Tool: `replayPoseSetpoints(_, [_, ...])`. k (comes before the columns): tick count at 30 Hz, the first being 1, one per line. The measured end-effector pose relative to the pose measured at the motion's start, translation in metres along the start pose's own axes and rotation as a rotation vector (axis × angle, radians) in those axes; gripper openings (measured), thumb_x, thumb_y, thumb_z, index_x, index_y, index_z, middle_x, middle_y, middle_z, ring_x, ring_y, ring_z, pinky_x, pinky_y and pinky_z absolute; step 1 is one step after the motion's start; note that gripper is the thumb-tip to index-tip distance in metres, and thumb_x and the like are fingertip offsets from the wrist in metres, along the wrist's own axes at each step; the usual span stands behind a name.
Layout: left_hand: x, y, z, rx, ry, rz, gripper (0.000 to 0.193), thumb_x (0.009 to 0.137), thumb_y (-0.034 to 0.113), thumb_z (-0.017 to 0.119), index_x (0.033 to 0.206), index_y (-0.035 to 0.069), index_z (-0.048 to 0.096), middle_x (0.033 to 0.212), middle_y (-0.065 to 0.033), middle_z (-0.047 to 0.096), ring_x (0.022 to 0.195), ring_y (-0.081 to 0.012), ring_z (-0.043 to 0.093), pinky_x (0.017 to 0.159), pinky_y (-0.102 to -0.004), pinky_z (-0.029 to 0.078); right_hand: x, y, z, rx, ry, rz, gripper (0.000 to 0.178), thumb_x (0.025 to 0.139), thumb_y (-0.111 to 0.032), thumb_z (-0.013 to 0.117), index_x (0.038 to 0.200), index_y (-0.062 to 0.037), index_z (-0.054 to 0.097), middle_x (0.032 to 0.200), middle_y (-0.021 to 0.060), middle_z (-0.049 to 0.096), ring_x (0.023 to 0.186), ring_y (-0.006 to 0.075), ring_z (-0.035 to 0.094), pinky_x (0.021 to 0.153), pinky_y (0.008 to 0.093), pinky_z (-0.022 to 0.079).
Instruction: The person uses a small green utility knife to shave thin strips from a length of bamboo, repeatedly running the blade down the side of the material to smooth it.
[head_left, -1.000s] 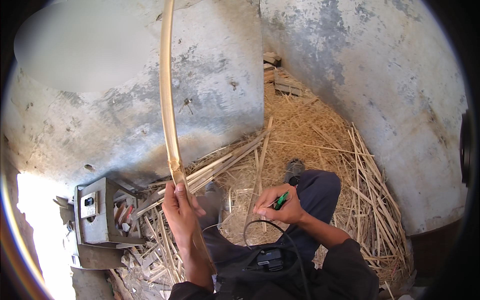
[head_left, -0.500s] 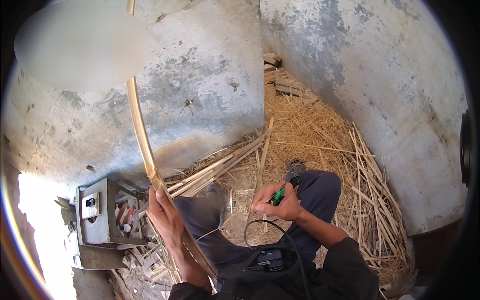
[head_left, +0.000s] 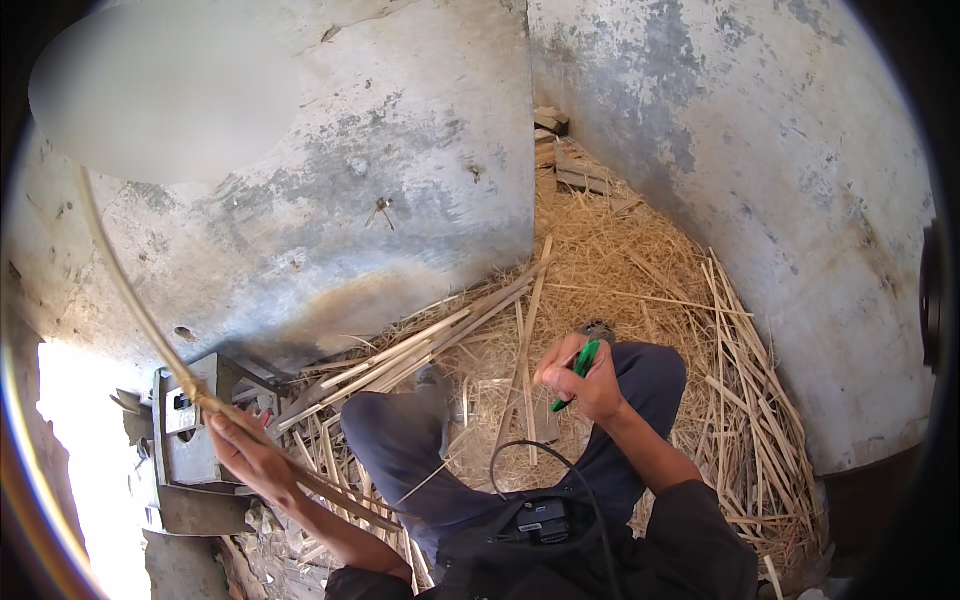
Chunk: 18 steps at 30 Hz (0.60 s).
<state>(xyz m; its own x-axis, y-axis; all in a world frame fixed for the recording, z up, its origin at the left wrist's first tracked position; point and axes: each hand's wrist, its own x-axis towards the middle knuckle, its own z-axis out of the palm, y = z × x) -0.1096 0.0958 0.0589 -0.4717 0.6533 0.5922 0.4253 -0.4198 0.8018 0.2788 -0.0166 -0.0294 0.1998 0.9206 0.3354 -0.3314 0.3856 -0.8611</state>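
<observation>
My left hand (head_left: 248, 452) is closed around a long, curved split bamboo strip (head_left: 195, 391) near a knot in it. The strip rises up and to the left, where a blurred patch hides its top end. Its lower end reaches back past my forearm to my lap. My right hand (head_left: 596, 383) is curled around a small green-handled tool (head_left: 587, 357), held above my right knee. What kind of tool it is cannot be made out. Nothing joins the two hands.
Bamboo strips (head_left: 435, 338) lie in a bundle by the wall (head_left: 400, 190). Straw-like shavings (head_left: 600, 250) cover the floor, with more strips (head_left: 750, 400) piled at the right. A wooden stool-like box (head_left: 185, 455) stands at the left. A black cable (head_left: 560, 455) loops over my lap.
My left hand has swung left and down with the bamboo strip, which now leans further left. My right hand has moved slightly right and up with the green-handled tool.
</observation>
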Motion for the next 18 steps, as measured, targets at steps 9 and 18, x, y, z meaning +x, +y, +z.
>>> replayPoseSetpoints(9, [0.062,-0.005,-0.073,0.244,0.273,0.208,0.054,0.121,0.047,0.027,0.085,0.016,0.051,0.068,0.0049,0.043,0.052,-0.0049,0.035,0.043,-0.0209,0.031,0.021,0.006,-0.053,-0.038,0.283,0.008,0.012,0.098,-0.011,0.073,0.091,-0.0069,0.064,0.084,0.0083,0.074,0.051,0.0063,0.048,0.047,0.0238,0.035])
replayPoseSetpoints(18, [0.080,0.016,-0.075,0.102,0.664,0.047,0.054,0.121,0.047,0.029,0.086,0.011,0.049,0.072,0.0009,0.042,0.057,-0.0081,0.033,0.048,-0.0252,0.029,0.051,-0.032,-0.124,-0.061,0.811,-0.116,0.015,0.105,-0.018,0.074,0.104,-0.0099,0.062,0.101,0.0053,0.076,0.055,0.0046,0.049,0.047,0.0234,0.037])
